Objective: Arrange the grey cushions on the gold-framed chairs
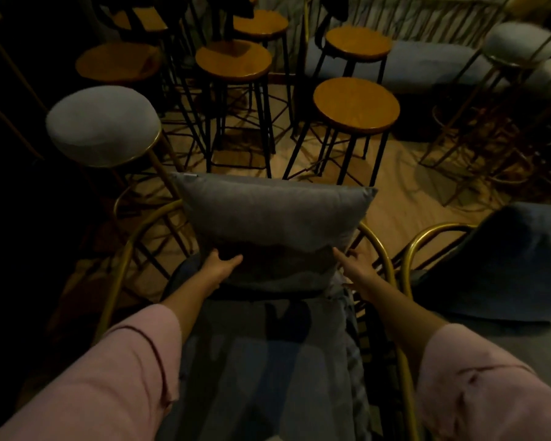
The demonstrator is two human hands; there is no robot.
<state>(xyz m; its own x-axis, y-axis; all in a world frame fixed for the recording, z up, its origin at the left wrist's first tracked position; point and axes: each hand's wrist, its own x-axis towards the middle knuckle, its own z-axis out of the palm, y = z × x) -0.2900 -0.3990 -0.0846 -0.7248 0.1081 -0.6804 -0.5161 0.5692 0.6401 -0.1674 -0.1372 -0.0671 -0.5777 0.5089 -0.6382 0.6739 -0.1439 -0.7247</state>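
A grey square cushion stands upright against the curved back of a gold-framed chair right in front of me. My left hand grips its lower left edge. At the lower right corner my right hand touches the cushion with its fingers spread along the side. The chair's grey seat pad lies below my arms. A second gold-framed chair stands to the right, with a dark blue-grey cushion on it.
Several black-legged stools with round wooden tops crowd the floor beyond the chair. A gold stool with a grey padded top is at the left, and similar ones are at the far right. A grey bench lies at the back.
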